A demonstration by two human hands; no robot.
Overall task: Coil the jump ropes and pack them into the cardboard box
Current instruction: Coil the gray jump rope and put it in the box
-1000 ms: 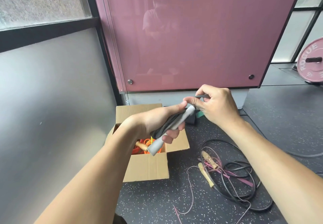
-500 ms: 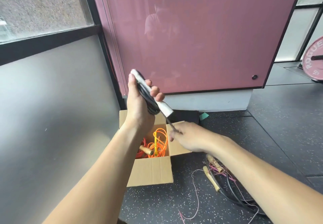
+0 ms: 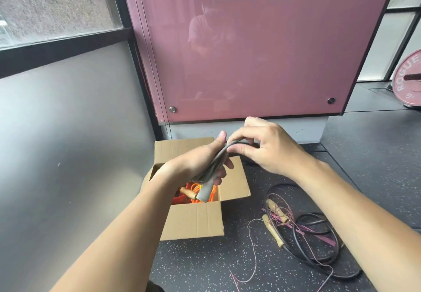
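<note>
My left hand (image 3: 200, 162) grips a grey jump rope bundle (image 3: 215, 167) with its grey handle end pointing down over the open cardboard box (image 3: 193, 221). My right hand (image 3: 266, 148) pinches the grey cord at the top of the bundle. Inside the box lies an orange rope (image 3: 196, 189) with a wooden handle. On the floor to the right lie a black rope (image 3: 319, 241) and a thin pink rope (image 3: 282, 219) with wooden handles, loose and tangled together.
A pink glass panel (image 3: 250, 52) stands behind the box. A frosted grey wall (image 3: 68, 143) runs along the left. A pink weight plate (image 3: 407, 82) sits at the far right on the dark speckled floor (image 3: 205, 264).
My left hand has come down from beside the panel to over the box, turning the handle end downward. My right hand rose from the box flap to the top of the bundle.
</note>
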